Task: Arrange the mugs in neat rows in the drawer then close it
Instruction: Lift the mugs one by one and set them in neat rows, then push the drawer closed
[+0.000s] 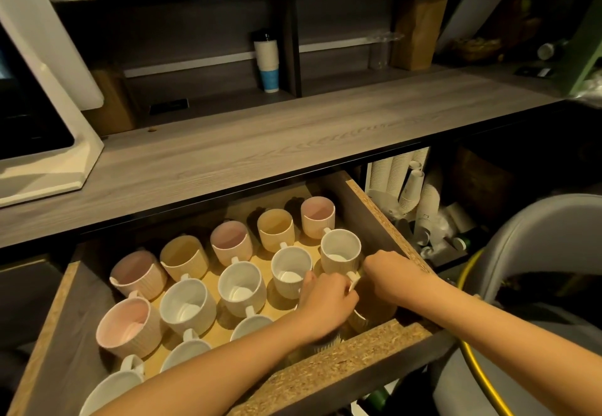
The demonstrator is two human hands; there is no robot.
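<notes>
The wooden drawer [329, 373] is pulled out under the counter and holds several ribbed mugs in rows. Pink and yellow mugs [275, 228] line the back, white mugs [241, 287] the middle, and more white mugs [185, 355] the front. My left hand [325, 305] is curled over a mug at the front right; only a strip of that mug's ribbed wall [325, 346] shows. My right hand [389, 274] reaches in along the right wall, with its fingertips at the handle of the rightmost white mug [340, 248]. A yellowish mug [360, 322] lies partly hidden under both hands.
A grey wood counter [293, 142] overhangs the drawer's back. A white appliance [49, 142] stands at its left and a stack of paper cups [267, 60] on the shelf behind. Stacked paper cups [413, 187] fill the compartment to the right. A grey chair [537, 252] and a yellow hose [472, 350] are at the right.
</notes>
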